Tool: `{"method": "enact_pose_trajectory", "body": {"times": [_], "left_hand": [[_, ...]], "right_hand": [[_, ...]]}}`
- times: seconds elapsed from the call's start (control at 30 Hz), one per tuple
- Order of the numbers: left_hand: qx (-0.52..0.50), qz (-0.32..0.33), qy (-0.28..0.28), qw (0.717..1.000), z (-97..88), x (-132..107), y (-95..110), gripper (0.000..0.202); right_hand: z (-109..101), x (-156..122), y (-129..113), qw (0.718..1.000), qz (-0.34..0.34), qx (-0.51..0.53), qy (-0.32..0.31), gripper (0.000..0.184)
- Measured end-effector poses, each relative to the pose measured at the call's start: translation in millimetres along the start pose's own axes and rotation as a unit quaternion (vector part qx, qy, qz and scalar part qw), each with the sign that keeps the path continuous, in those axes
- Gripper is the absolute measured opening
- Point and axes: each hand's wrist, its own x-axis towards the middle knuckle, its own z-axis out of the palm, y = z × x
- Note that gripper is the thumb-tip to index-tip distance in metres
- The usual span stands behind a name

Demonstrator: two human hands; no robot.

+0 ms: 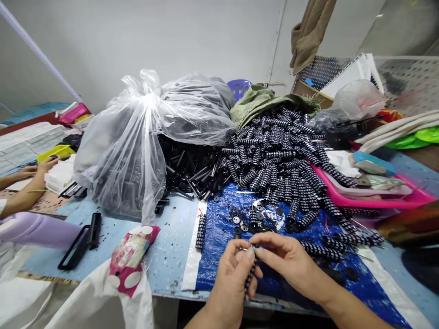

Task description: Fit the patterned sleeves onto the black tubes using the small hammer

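Observation:
My left hand (233, 281) is closed around a black ridged roller with white dots (249, 278), held upright near the table's front edge. My right hand (286, 260) pinches at the roller's top end with thumb and forefinger; what the fingertips hold is too small to make out. Both hands hover over a blue plastic sheet (219, 228). Just beyond them lie a few small round black and silver discs (240, 222) and one loose roller (201, 231). A big heap of the same dotted rollers (277, 155) fills the sheet's far side.
A pile of plain black tubes (192, 171) lies beside large clear plastic bags (137, 137). A pink tray (373, 198) stands at the right. A black frame part (80, 246) and a patterned pouch (132, 258) lie at the left. Another person's hands (34, 171) work at the far left.

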Motion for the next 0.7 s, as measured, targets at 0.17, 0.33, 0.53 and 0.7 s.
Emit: {"method": "enact_pose_trajectory", "body": {"times": [0.17,0.33,0.53,0.7], "left_hand": [[-0.082,0.018,0.067,0.994,0.2,2.3,-2.4,0.065],[-0.064,0.017,0.061,0.996,-11.4,-2.7,-7.9,0.062],[0.125,0.215,0.258,0.934,-45.7,-25.3,1.4,0.057],[0.158,0.205,0.293,0.920,-59.8,-38.7,14.3,0.042]], "right_hand": [[17.2,-9.7,6.9,0.908,-0.255,-0.329,0.049,0.095],[28.0,-12.0,6.9,0.851,-0.314,-0.420,-0.001,0.103],[40.1,35.3,-1.8,0.843,-0.292,-0.450,-0.037,0.088],[66.4,89.0,-11.2,0.842,-0.195,-0.491,-0.110,0.086]]}}
